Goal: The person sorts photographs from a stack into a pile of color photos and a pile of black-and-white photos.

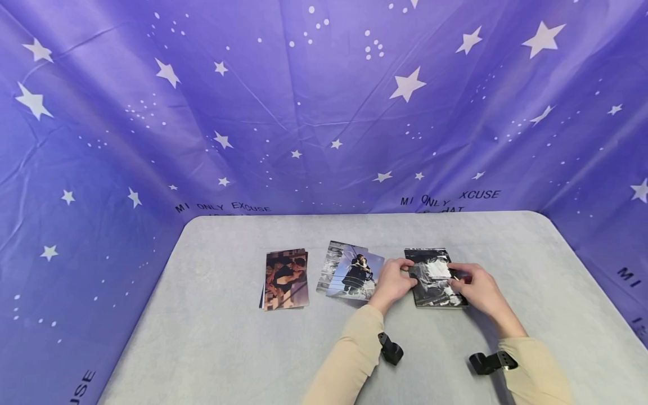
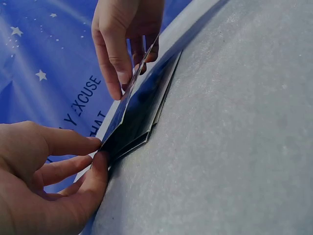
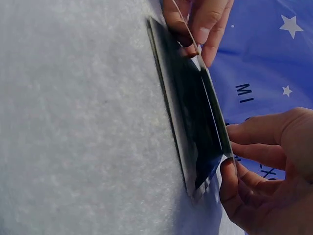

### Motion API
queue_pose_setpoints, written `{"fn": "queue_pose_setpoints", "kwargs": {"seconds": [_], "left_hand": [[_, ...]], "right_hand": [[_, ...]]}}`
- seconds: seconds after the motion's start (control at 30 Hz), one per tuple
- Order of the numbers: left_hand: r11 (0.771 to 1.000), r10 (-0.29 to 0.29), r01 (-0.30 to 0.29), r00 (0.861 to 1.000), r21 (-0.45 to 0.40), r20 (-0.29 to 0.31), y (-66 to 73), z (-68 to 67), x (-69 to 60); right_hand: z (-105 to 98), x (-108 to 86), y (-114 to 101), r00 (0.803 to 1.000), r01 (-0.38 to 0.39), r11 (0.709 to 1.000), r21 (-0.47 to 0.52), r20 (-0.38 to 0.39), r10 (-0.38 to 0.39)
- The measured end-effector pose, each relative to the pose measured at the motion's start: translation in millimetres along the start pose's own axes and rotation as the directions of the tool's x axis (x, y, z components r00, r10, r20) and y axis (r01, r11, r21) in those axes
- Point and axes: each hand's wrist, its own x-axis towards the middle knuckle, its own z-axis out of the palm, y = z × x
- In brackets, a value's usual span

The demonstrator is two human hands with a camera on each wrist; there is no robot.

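Over a pile of photo cards (image 1: 442,306) at the right of the table, both hands hold a black-and-white photo card (image 1: 430,270) by its opposite edges. My left hand (image 1: 394,282) pinches its left edge between thumb and fingers. The right edge is pinched by my right hand (image 1: 477,288). Both wrist views show the held card (image 2: 128,98) raised and tilted above the lower pile (image 3: 166,98). Whether one card or a few together are lifted, I cannot tell.
Left of my left hand lie overlapping photo cards, a blue-toned one (image 1: 356,273) on top. Farther left is a small stack of brownish cards (image 1: 286,281). The grey table (image 1: 217,343) is bordered by a purple star-patterned cloth (image 1: 304,112). Each wrist bears a black camera (image 1: 391,350).
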Motion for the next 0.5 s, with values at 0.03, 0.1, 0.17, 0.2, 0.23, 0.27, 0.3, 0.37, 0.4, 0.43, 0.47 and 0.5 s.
{"fn": "queue_pose_setpoints", "kwargs": {"seconds": [0.03, 0.1, 0.17, 0.2, 0.23, 0.27, 0.3, 0.37, 0.4, 0.43, 0.47, 0.5], "left_hand": [[1.000, 0.003, -0.003, 1.000, 0.023, -0.005, 0.3, 0.9, 0.5], [0.998, 0.007, -0.006, 1.000, 0.061, -0.013, 1.1, 2.2, 0.7], [0.996, 0.017, -0.015, 1.000, 0.084, -0.024, 1.5, 3.1, 0.3], [0.996, 0.020, -0.017, 0.999, 0.092, -0.029, 1.8, 3.4, -0.1], [0.994, 0.029, -0.025, 0.999, 0.105, -0.033, 2.1, 3.6, -0.3], [0.993, 0.037, -0.032, 0.999, 0.116, -0.036, 2.4, 3.8, -0.4], [0.991, 0.046, -0.041, 0.998, 0.128, -0.036, 2.6, 4.1, -0.5], [0.989, 0.057, -0.053, 0.998, 0.135, -0.029, 2.9, 4.4, -0.3], [0.989, 0.066, -0.063, 0.998, 0.135, -0.024, 3.1, 4.4, -0.1], [0.988, 0.076, -0.073, 0.997, 0.135, -0.017, 3.2, 4.2, 0.2], [0.989, 0.081, -0.079, 0.997, 0.124, -0.006, 3.1, 4.1, 0.4], [0.990, 0.082, -0.083, 0.997, 0.112, 0.007, 3.0, 3.8, 0.3]], "right_hand": [[0, -0.2, 1, 1.000, -0.002, 1.000, 0.001, -0.001, 0.002], [2, -0.5, 2, 1.000, -0.007, 1.000, -0.001, -0.003, 0.007], [3, -0.6, 4, 1.000, -0.006, 1.000, -0.005, -0.005, 0.006], [4, -0.6, 5, 1.000, -0.004, 1.000, -0.006, -0.010, 0.004], [5, -0.5, 5, 1.000, 0.001, 1.000, -0.010, -0.019, -0.001], [6, -0.4, 6, 1.000, 0.006, 1.000, -0.015, -0.026, -0.006], [7, -0.5, 7, 0.999, 0.011, 1.000, -0.016, -0.035, -0.011], [8, -0.7, 9, 0.998, 0.022, 0.999, -0.027, -0.060, -0.024], [9, -0.7, 9, 0.997, 0.023, 0.999, -0.033, -0.071, -0.025], [9, -0.5, 10, 0.997, 0.025, 0.999, -0.037, -0.078, -0.028], [10, -0.3, 11, 0.996, 0.024, 0.999, -0.040, -0.083, -0.028], [10, -0.1, 11, 0.996, 0.026, 0.999, -0.043, -0.089, -0.029]]}}
